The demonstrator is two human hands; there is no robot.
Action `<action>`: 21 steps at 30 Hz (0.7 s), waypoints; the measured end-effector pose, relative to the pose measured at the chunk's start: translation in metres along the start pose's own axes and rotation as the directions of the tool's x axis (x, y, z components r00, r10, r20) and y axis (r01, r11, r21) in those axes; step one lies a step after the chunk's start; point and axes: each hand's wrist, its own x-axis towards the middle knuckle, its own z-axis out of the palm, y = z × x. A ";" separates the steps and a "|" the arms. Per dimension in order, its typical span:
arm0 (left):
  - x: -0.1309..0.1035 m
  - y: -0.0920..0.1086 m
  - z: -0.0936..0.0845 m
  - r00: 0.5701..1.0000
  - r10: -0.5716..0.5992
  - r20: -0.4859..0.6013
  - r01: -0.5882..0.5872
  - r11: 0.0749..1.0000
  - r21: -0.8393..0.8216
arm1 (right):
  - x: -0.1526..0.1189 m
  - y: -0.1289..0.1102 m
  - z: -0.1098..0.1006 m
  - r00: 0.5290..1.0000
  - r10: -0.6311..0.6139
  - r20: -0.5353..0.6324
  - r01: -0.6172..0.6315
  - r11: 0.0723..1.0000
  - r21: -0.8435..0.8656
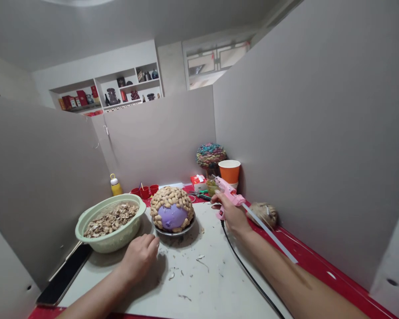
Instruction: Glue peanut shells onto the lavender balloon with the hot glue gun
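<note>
Above a pale board (pixel 213 294) on the red counter (pixel 319 266), my right hand (pixel 235 218) grips a pink glue gun (pixel 228 190), apart from the purple ball (pixel 171 217) part-covered in peanut shells (pixel 168 197) in a metal dish (pixel 175 234), while my left hand (pixel 140 258) curls, its hold impossible to tell, near a green basin (pixel 119 237) of shell pieces (pixel 109 221).

The glue gun (pixel 231 193) is pink, its stick (pixel 271 232) milky white; the balloon (pixel 173 217) shows purple among tan peanuts (pixel 169 195). The basin (pixel 110 243) is pale green, the cup (pixel 229 172) orange with a white inside, the tablecloth (pixel 315 263) red.
</note>
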 end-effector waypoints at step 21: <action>0.010 -0.003 0.034 0.988 0.149 -0.026 -0.148 0.988 0.050 | 0.009 0.004 -0.005 0.997 0.036 0.075 -0.036 0.999 -0.011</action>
